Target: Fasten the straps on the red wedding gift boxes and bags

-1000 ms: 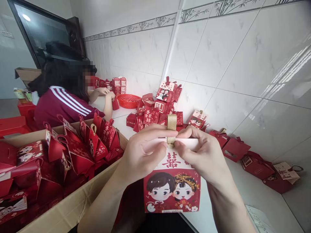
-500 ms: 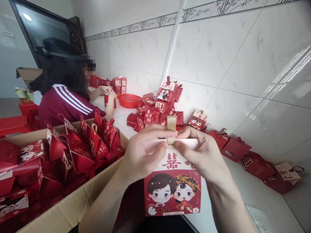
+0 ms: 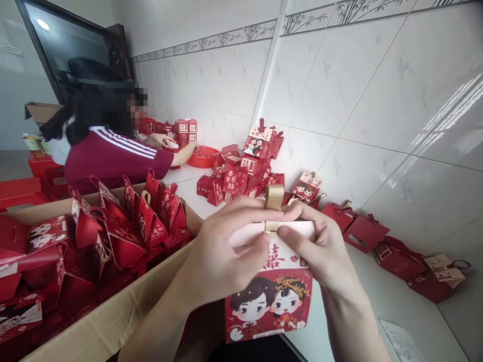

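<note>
Fingers of the left hand and right hand pinch the top of a wedding box — its gold ribbon looping up between them. The box is at the table's near edge — a carton of red boxes stands leftward.

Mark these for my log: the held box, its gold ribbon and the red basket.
Held box [image 3: 269,304]: head view, on its printed front.
Gold ribbon [image 3: 275,197]: head view, on its upper loop.
Red basket [image 3: 204,162]: head view, on its side wall.
</note>
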`<state>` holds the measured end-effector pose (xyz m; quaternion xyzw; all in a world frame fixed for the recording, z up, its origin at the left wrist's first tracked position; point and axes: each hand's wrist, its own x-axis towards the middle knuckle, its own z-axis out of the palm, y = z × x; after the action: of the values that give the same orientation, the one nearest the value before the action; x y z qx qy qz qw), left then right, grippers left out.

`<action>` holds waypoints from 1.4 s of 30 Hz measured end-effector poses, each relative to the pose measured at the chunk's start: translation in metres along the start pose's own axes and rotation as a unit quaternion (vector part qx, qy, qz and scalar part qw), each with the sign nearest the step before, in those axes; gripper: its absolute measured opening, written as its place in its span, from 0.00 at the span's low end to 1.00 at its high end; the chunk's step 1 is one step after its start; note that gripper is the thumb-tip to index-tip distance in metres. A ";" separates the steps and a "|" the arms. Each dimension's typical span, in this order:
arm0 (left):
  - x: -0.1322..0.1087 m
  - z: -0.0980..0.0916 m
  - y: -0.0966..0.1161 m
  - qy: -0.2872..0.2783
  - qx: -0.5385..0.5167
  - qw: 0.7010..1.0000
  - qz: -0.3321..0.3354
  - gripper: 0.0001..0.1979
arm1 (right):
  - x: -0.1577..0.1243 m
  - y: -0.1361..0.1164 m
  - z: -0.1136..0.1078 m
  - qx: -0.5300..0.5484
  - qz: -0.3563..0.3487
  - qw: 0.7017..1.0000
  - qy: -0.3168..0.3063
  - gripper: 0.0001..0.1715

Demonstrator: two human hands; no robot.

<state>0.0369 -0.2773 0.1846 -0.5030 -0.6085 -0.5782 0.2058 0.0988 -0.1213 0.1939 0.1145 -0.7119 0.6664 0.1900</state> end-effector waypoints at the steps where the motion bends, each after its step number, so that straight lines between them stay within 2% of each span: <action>1: -0.001 0.002 0.006 -0.009 0.020 1.000 0.009 0.16 | -0.001 0.005 -0.003 0.021 -0.016 1.000 0.000 0.06; 4: -0.002 0.011 0.023 -0.040 0.078 0.996 0.034 0.18 | -0.001 0.022 -0.010 0.097 -0.058 0.994 0.004 0.09; 7: -0.003 0.020 0.031 -0.049 0.144 0.987 0.059 0.21 | -0.001 0.031 -0.010 0.137 -0.093 0.986 0.002 0.10; 11: -0.006 0.025 0.034 -0.051 0.191 0.977 0.084 0.24 | -0.001 0.031 -0.005 0.124 -0.122 0.985 0.012 0.14; 15: -0.009 0.022 0.037 -0.063 0.165 0.982 0.071 0.23 | -0.007 0.028 -0.005 0.082 -0.120 0.989 0.035 0.19; 19: -0.009 0.011 0.030 -0.073 0.052 0.996 -0.003 0.28 | -0.018 0.022 -0.002 0.039 -0.083 0.994 0.063 0.14; 23: -0.009 0.000 0.004 -0.077 -0.050 0.994 -0.061 0.29 | -0.024 0.009 0.005 -0.066 0.014 0.991 0.119 0.15; 25: -0.011 -0.001 -0.009 -0.079 -0.089 0.988 -0.101 0.29 | -0.022 0.003 0.006 -0.113 0.057 0.986 0.111 0.15; 28: -0.016 -0.001 -0.022 -0.080 -0.141 0.974 -0.157 0.29 | -0.016 -0.003 0.006 -0.132 0.105 0.984 0.062 0.15; 31: -0.019 0.000 -0.027 -0.072 -0.143 0.975 -0.152 0.29 | -0.011 -0.006 0.004 -0.137 0.122 0.983 0.017 0.16; 36: -0.019 0.001 -0.023 -0.069 -0.110 0.986 -0.104 0.20 | -0.013 -0.007 0.003 -0.154 0.120 0.981 0.022 0.18; 42: -0.019 0.002 -0.013 -0.066 -0.088 0.983 -0.146 0.20 | -0.013 -0.007 0.004 -0.143 0.115 0.983 0.023 0.19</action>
<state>0.0339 -0.2801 0.1619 -0.4619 -0.6340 -0.6193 0.0337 0.1132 -0.1271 0.1949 -0.0122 -0.8038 0.5774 0.1428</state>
